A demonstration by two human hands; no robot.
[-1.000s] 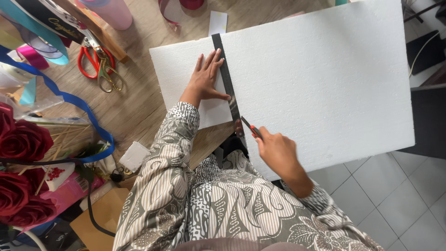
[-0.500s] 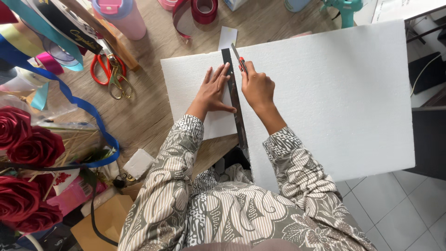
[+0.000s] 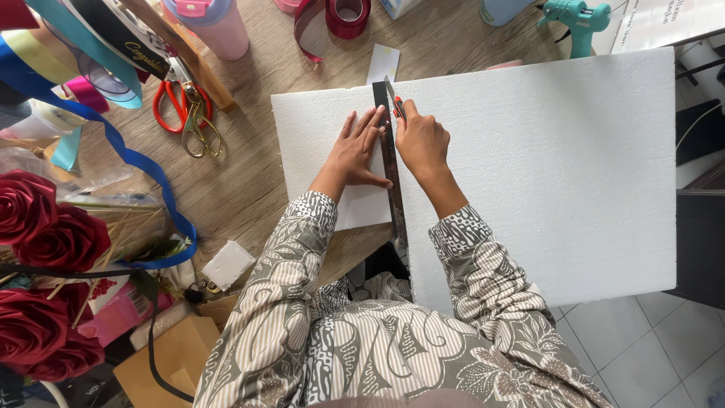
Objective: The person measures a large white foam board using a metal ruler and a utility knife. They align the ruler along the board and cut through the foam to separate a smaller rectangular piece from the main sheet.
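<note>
Your knife sits at the far end of the ruler.

Your right hand (image 3: 421, 142) has a tight grip on the small red craft knife (image 3: 395, 100). Your left hand (image 3: 357, 149) lies flat, fingers open, pressing the long dark metal ruler (image 3: 392, 189) onto the big white foam board (image 3: 544, 174), which hangs off the wooden bench (image 3: 249, 181). Red scissors (image 3: 183, 113) lie well apart.

Single head-worn camera, looking steeply down from above, close over the wooden table (image 3: 249, 181), no second view
</note>
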